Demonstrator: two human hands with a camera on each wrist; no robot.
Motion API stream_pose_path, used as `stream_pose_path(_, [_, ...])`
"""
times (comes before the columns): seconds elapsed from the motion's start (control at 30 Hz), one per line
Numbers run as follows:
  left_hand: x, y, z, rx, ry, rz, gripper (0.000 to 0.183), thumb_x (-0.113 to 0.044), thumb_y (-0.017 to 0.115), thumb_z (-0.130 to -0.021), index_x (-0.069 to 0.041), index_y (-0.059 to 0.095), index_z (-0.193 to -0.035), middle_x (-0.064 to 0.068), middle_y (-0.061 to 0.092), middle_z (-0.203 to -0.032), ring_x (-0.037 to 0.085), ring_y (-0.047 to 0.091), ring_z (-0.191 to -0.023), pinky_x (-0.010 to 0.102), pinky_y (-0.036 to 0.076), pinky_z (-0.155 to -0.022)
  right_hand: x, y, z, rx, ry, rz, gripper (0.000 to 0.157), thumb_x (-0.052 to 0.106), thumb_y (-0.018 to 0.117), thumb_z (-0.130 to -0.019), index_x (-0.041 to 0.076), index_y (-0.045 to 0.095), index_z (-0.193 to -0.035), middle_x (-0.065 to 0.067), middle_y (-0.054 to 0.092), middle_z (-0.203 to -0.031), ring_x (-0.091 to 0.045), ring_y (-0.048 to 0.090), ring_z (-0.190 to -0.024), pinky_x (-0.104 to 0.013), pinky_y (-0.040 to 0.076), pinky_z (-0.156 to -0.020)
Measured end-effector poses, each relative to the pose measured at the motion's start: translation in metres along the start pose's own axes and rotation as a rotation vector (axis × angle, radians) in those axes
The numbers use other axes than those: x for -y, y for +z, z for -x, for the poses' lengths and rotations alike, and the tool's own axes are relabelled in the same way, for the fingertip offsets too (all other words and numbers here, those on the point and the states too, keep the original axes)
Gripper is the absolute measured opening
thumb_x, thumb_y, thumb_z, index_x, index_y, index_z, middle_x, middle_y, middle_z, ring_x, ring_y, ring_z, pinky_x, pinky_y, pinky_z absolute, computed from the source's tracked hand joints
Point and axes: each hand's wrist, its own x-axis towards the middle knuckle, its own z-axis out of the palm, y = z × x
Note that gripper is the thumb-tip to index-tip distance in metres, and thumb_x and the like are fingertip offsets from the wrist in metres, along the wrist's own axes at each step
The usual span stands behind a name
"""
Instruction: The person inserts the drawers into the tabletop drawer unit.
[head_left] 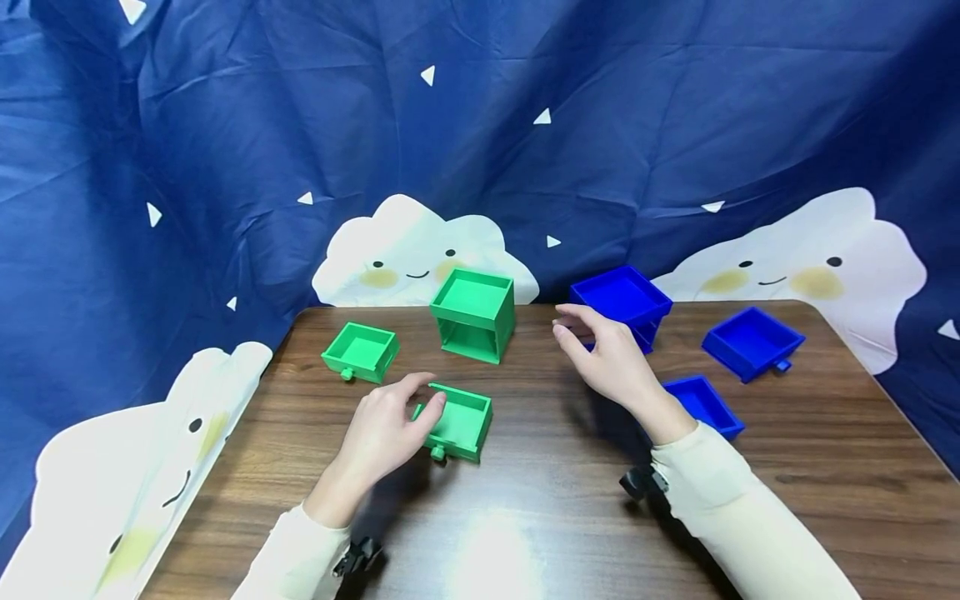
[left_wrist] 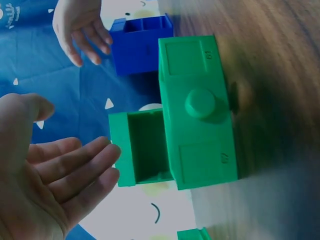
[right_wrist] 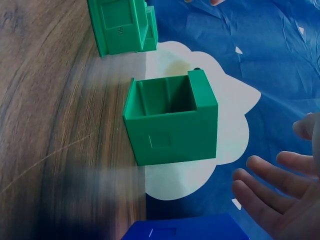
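Observation:
My left hand, fingers loosely bent, hovers at the left side of a green drawer with a round knob, partly covering it in the head view. Nothing is in its grasp; its bare palm faces the drawer in the left wrist view. Behind stands a green cabinet with a hollow front. Over on the right, my right hand is held in front of a blue cabinet, hiding much of that cabinet's front. Its fingers are spread a little and hold nothing.
A second green drawer lies left of the green cabinet. Two blue drawers lie at the right: one farther back, another partly behind my right wrist. A blue cloud-print curtain hangs behind the wooden table.

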Motion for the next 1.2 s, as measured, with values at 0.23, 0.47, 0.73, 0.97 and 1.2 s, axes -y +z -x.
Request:
stream_pose_path(0.23, [0.006, 0.003, 0.006, 0.073, -0.069, 0.096, 0.03, -0.028, 0.073, -0.102, -0.009, 0.077, -0.125, 0.0, 0.083, -0.1, 0.015, 0.079, -0.088, 0.044, 0.063, -0.086, 0.0, 0.005, -0.005, 0.031, 0.035, -0.037, 0.042, 0.02, 0.062, -0.109, 0.0, 0.061, -0.146, -0.02, 0.075, -0.13, -0.037, 0.075, -0.116, -0.054, 0.059, -0.101])
stream_pose_path(0.47, [0.011, 0.004, 0.01, 0.107, -0.114, 0.107, 0.02, -0.029, 0.075, -0.101, -0.012, 0.081, -0.111, -0.006, 0.08, -0.09, 0.005, 0.073, -0.081, 0.033, 0.06, -0.08, -0.003, 0.008, -0.012, 0.031, 0.076, -0.069, 0.043, 0.021, 0.064, -0.109, 0.003, 0.061, -0.147, -0.022, 0.073, -0.135, -0.039, 0.073, -0.121, -0.056, 0.057, -0.105])
stream_pose_path(0.73, [0.018, 0.005, 0.015, 0.176, -0.172, 0.149, 0.013, -0.029, 0.075, -0.101, -0.018, 0.081, -0.103, -0.011, 0.078, -0.087, 0.0, 0.069, -0.078, 0.028, 0.057, -0.077, -0.007, 0.017, -0.018, 0.039, 0.085, -0.05, 0.045, 0.022, 0.065, -0.108, 0.003, 0.06, -0.149, -0.022, 0.07, -0.139, -0.039, 0.071, -0.123, -0.056, 0.057, -0.106])
stream_pose_path(0.97, [0.029, -0.002, 0.023, 0.249, -0.233, 0.155, 0.007, -0.026, 0.076, -0.1, -0.021, 0.08, -0.099, -0.012, 0.077, -0.086, 0.0, 0.068, -0.079, 0.025, 0.056, -0.077, -0.003, 0.034, -0.025, 0.063, 0.084, -0.082, 0.048, 0.024, 0.066, -0.108, 0.005, 0.059, -0.151, -0.023, 0.068, -0.144, -0.04, 0.07, -0.127, -0.055, 0.056, -0.108])
stream_pose_path(1.2, [0.034, -0.002, 0.027, 0.308, -0.232, 0.168, 0.014, -0.029, 0.074, -0.101, -0.018, 0.081, -0.1, -0.011, 0.077, -0.088, 0.0, 0.068, -0.08, 0.024, 0.055, -0.075, -0.002, 0.042, -0.033, 0.058, 0.093, -0.065, 0.049, 0.026, 0.065, -0.108, 0.008, 0.057, -0.153, -0.023, 0.066, -0.146, -0.039, 0.069, -0.13, -0.057, 0.054, -0.11])
